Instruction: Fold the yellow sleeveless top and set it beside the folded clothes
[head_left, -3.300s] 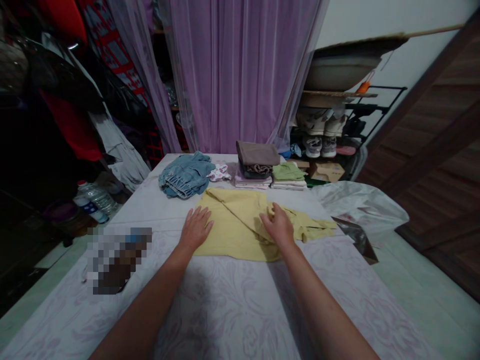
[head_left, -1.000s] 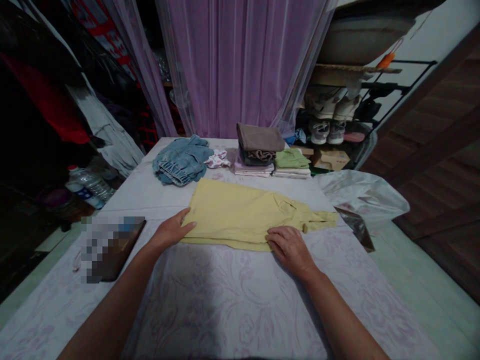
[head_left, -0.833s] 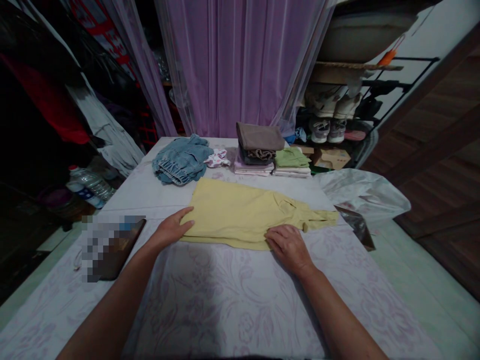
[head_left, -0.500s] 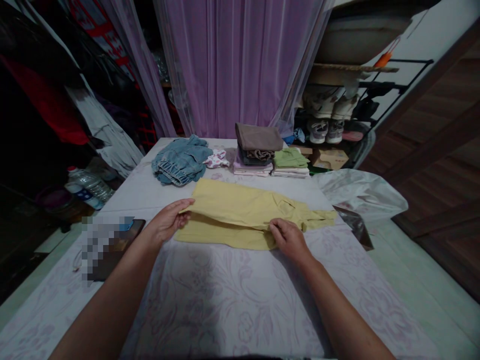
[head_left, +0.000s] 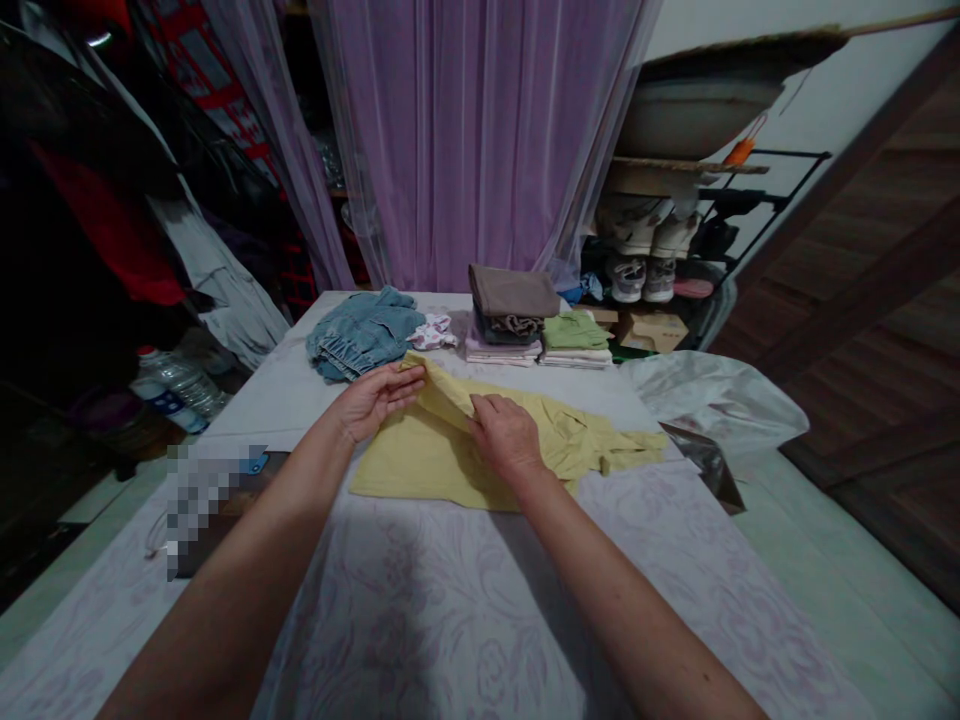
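Observation:
A yellow garment [head_left: 420, 460], with narrow strap-like pieces at its right end, lies across the patterned tablecloth [head_left: 465, 610]. My left hand [head_left: 379, 398] pinches its upper layer at the far left corner and holds that edge raised. Closer to the middle, my right hand [head_left: 504, 432] is closed on the same lifted layer, partly hiding it. Underneath, the lower layer stays flat on the cloth. Just beyond the garment sit crumpled blue denim clothing [head_left: 364, 335] and a small white patterned cloth [head_left: 435, 332].
Folded clothes stand in two stacks at the back, one topped by a brown piece [head_left: 514, 290], the other by a green one [head_left: 576, 330]. A partly blurred dark object [head_left: 217, 530] lies left. A clear plastic bag [head_left: 712, 390] is beside the right edge.
Both hands have moved away from me with the upper layer, lifting and folding it back. My right hand has also shifted left, and more of the lower layer shows.

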